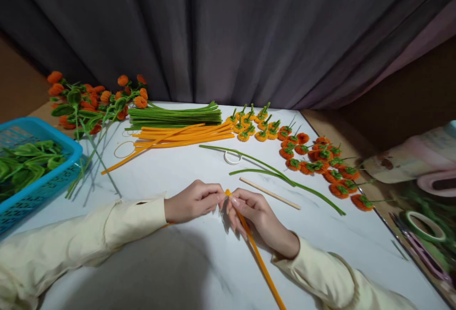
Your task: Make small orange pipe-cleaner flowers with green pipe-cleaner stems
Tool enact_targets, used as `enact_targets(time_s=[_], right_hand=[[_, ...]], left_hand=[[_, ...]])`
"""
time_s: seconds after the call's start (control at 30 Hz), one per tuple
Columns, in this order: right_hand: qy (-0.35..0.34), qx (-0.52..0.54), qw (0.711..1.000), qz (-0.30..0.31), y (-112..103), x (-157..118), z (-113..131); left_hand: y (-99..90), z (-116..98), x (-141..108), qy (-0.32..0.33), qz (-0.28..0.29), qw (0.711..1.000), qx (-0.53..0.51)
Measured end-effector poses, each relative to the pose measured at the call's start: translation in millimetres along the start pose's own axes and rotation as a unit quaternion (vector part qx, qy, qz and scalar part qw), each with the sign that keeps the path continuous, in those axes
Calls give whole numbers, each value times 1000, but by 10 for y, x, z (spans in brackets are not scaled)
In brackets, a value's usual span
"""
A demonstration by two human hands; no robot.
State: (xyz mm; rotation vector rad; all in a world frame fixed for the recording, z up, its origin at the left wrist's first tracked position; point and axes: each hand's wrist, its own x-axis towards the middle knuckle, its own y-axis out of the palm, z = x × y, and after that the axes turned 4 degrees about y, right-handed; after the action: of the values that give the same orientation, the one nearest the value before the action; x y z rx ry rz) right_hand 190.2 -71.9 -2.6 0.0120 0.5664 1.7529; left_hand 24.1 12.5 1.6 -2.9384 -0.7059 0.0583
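Observation:
Between my two hands, above the white tabletop, is an orange pipe cleaner [261,262] with a small bent or folded bit at its upper end. My left hand [195,200] pinches that end from the left, fingertips closed. On the other side my right hand [261,215] grips it between thumb and fingers, and the long tail runs down toward the front edge. A thin wooden stick [270,193] lies just beyond my right hand. Behind it are loose green pipe cleaners [263,162] and a small white ring [232,158].
Bundles of green [174,116] and orange pipe cleaners [185,135] lie at the back. Yellow flower heads [261,135] and orange flower heads [320,154] spread rightward. A blue basket [76,150] of green leaves and stemmed orange flowers [140,102] stand left. Scissors [423,253] and tape [425,226] lie right.

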Motion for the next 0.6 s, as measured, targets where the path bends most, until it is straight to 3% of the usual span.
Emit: enact_targets(time_s=[0.6], right_hand=[[-13, -36, 999, 9, 0, -4, 11]], left_hand=[[7, -28, 9, 9, -4, 999, 35]])
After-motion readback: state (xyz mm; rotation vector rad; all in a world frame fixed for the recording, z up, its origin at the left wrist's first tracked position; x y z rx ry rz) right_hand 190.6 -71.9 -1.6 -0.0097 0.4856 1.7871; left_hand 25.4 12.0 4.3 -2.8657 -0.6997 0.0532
